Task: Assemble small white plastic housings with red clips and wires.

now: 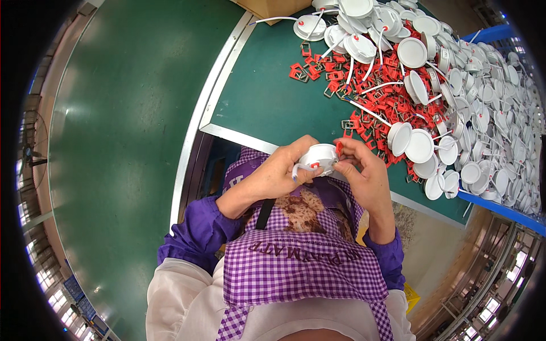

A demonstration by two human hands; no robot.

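Near the table's front edge, a round white downlight (319,153) is in my left hand (278,173), whose fingers and thumb wrap round its body. A short white cable on the light points toward me, with a small red part where it enters. My right hand (367,173) pinches a red spring clip (339,149) against the light's right side. My fingertips partly hide the clip, so I cannot tell whether it is seated on the light.
Loose red clips (378,96) with metal springs lie heaped on the green table (256,91). Many white downlights (412,52) with cables pile up behind and to the right, beside a blue rail (500,210). A cardboard box (273,7) stands at the back; a green surface (125,142) runs along the left.
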